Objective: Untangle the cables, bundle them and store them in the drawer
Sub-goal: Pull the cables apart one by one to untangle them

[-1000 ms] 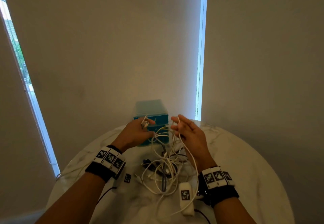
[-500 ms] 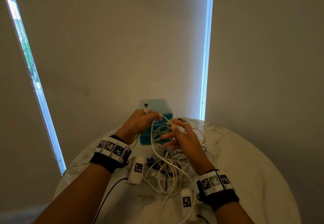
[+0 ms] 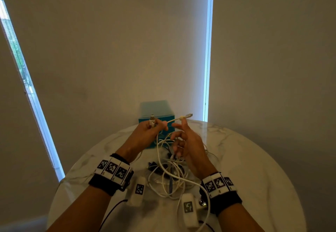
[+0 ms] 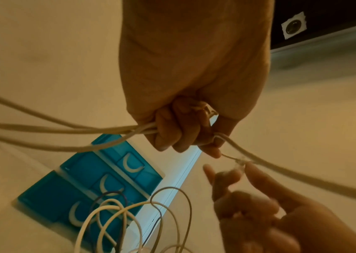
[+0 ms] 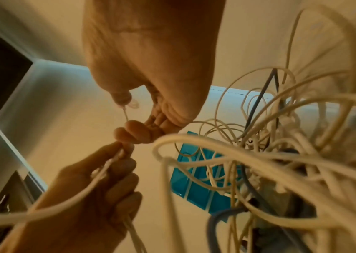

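Observation:
A tangle of white cables with a dark blue one lies on the round marble table. My left hand grips a white cable in a fist, its USB plug sticking up. A short stretch of that cable runs to my right hand, which pinches it just behind a second plug. Loops of the tangle hang around my right hand's curled lower fingers. The teal drawer unit stands behind both hands, with its drawers closed.
Two white tagged modules lie on the table near my wrists, with dark leads trailing off the front edge. A plain wall with two narrow window strips rises right behind the table. Bare marble shows to the right and left.
Both hands have risen above the drawer unit. My right hand left the tangle and now holds a freed cable end with its plug, stretched from my left hand.

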Demonstrator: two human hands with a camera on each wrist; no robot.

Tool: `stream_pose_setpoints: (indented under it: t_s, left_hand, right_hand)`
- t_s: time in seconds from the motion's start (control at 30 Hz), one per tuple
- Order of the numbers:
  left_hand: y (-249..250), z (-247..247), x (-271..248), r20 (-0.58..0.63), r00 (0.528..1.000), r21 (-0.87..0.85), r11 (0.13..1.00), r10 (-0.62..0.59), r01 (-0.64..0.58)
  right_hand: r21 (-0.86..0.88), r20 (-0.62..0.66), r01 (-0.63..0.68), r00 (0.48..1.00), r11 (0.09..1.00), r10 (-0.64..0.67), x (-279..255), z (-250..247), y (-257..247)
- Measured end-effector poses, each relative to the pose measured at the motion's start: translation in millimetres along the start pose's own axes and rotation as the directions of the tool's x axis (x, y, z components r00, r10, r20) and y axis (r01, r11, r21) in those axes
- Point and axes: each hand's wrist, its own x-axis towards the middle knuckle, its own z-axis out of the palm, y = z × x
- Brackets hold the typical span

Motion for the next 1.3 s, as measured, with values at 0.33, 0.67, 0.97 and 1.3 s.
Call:
stream_pose_setpoints:
  t_s: [0.33, 0.67, 0.97, 1.3]
  left_hand:
    - [-11.7, 6.4, -8.1, 0.171, 0.981, 0.114, 0.991, -0.092, 0.073]
    - [-12.1, -11.3, -1.5, 0.075, 0.996, -0.066, 0.997, -0.042, 0.047]
    - [0.6, -43.4, 35.6, -0.454, 0.888, -0.172, 0.970, 0.076, -0.171]
    - [3.8, 0.3, -13.3, -0.153, 0.988, -0.115, 0.993, 0.004, -0.022]
  right_hand:
    - [0.250, 0.011, 0.057, 0.998, 0.967, -0.062, 0.8, -12.4, -8.6]
    - [0.281, -0.107, 0.039, 0.994, 0.959, -0.009, 8.1, -19.9, -3.3]
    - [-0.315, 0.602, -0.071, 0.756, 0.946, 0.257, -15.6, -23.9, -15.3]
    - [-0.302, 0.196, 0.161, 0.975, 0.940, -0.104, -5.0, -21.1, -9.6]
